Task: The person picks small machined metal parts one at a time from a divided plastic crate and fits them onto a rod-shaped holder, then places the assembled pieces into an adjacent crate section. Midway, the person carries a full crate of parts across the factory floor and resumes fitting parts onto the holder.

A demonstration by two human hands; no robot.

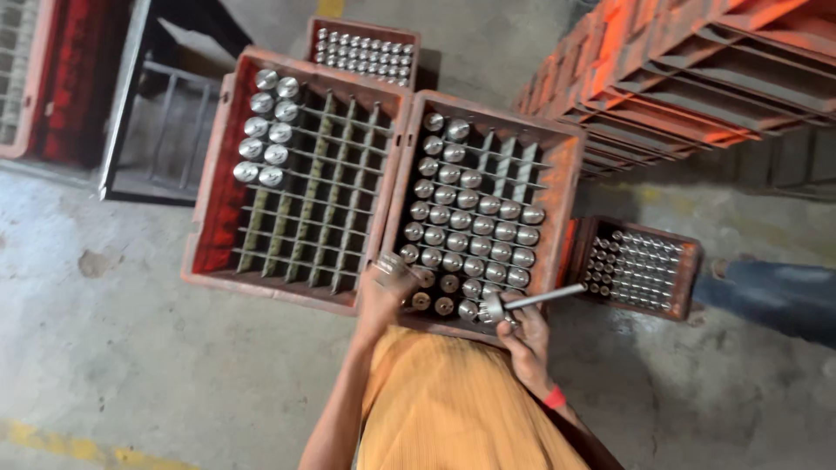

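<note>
My left hand (380,294) grips a shiny metal cylinder (389,265) at the near-left corner of the right red crate (566,183). That crate holds several rows of similar metal cylinders (475,228) in a grid. My right hand (523,329) holds a metal rod tool (535,299) with a round head, lying across the crate's near-right corner. To the left stands another red crate (218,165), its grid filled with cylinders only at the far-left corner (266,130).
A small red crate (640,268) of small metal parts sits on the right, another (364,50) at the back. Stacked red crates (688,70) rise at the upper right. A person's leg (775,296) shows at the right edge. Grey concrete floor (122,348) lies around.
</note>
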